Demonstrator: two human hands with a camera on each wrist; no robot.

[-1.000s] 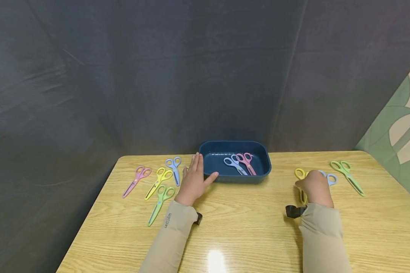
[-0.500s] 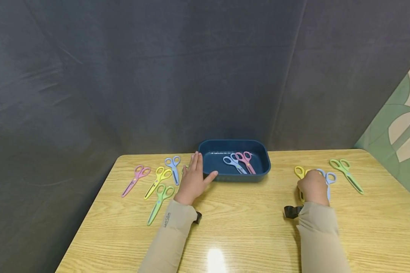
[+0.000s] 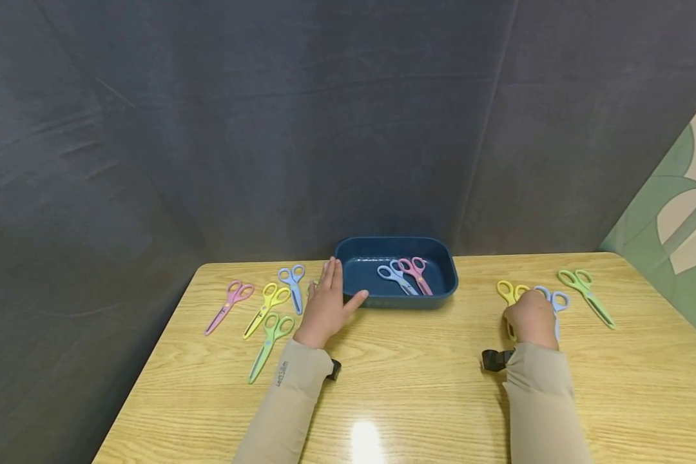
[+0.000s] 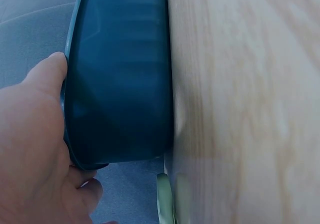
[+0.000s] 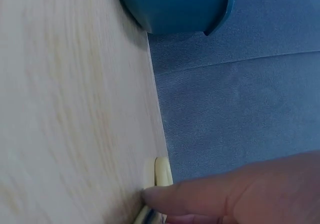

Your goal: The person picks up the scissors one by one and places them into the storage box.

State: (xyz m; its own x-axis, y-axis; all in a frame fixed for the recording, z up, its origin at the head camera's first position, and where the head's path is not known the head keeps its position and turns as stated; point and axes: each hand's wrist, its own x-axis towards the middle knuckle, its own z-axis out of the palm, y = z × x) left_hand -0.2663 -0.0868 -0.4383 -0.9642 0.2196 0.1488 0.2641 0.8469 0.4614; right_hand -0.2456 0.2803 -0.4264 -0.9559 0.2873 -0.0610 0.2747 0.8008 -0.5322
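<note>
In the head view my left hand (image 3: 327, 309) lies at the left end of a dark blue bin (image 3: 397, 303), fingers straight along that end and thumb out at the front rim. Inside the bin are light blue scissors (image 3: 405, 285) and pink scissors (image 3: 422, 283). To the right, my right hand (image 3: 532, 319) pinches yellow scissors (image 3: 506, 290), largely covering their blades. Its thumb (image 5: 175, 199) presses against them in the right wrist view. Light blue scissors (image 3: 561, 301) lie close beside that hand, partly hidden by it.
Green scissors (image 3: 588, 301) lie at the far right. Left of the bin lie pink (image 3: 226, 309), yellow (image 3: 261, 314), blue (image 3: 294, 293) and green scissors (image 3: 267, 351). Another green handle shows behind my left hand. A dark curtain (image 3: 325, 129) hangs behind the wooden table (image 3: 417, 374).
My right hand has shifted slightly left and settled at the yellow scissors, whose handles have turned a little and show more. The left hand keeps its place at the bin.
</note>
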